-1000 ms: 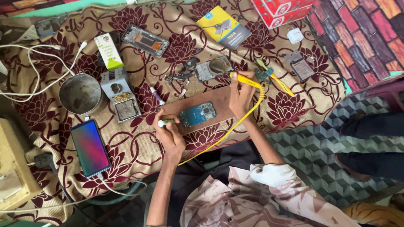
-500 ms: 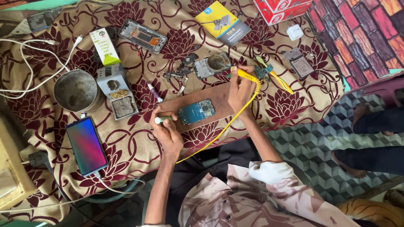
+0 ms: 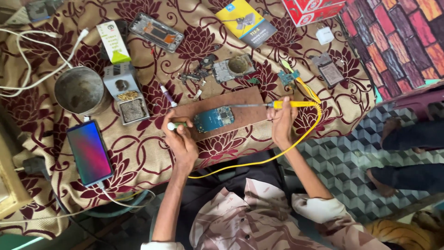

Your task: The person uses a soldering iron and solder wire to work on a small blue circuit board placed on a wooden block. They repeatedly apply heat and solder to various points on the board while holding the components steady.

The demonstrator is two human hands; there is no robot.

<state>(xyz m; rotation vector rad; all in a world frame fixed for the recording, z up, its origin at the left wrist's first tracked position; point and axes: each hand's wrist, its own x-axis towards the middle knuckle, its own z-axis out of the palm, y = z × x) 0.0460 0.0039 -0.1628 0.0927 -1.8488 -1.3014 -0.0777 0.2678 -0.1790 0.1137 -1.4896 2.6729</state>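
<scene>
A blue circuit board (image 3: 213,119) lies on a brown wooden board (image 3: 231,111) on the patterned cloth. My right hand (image 3: 282,121) grips a yellow-handled soldering iron (image 3: 289,104); its metal tip points left toward the circuit board. A yellow cable (image 3: 277,155) runs from the iron down across the cloth edge. My left hand (image 3: 181,139) holds a small white and green tube (image 3: 175,125) right beside the circuit board's left end.
A lit smartphone (image 3: 89,152) lies at left on a cable. A metal bowl (image 3: 79,90), a grey soldering stand (image 3: 126,94), a phone frame (image 3: 156,32), loose parts (image 3: 233,67), boxes (image 3: 246,21) and white cables (image 3: 32,69) lie about. Another person's feet (image 3: 393,134) are at right.
The soldering iron has swung from pointing away to lying level, its tip now toward the circuit board. My left hand stays by the board's left end.
</scene>
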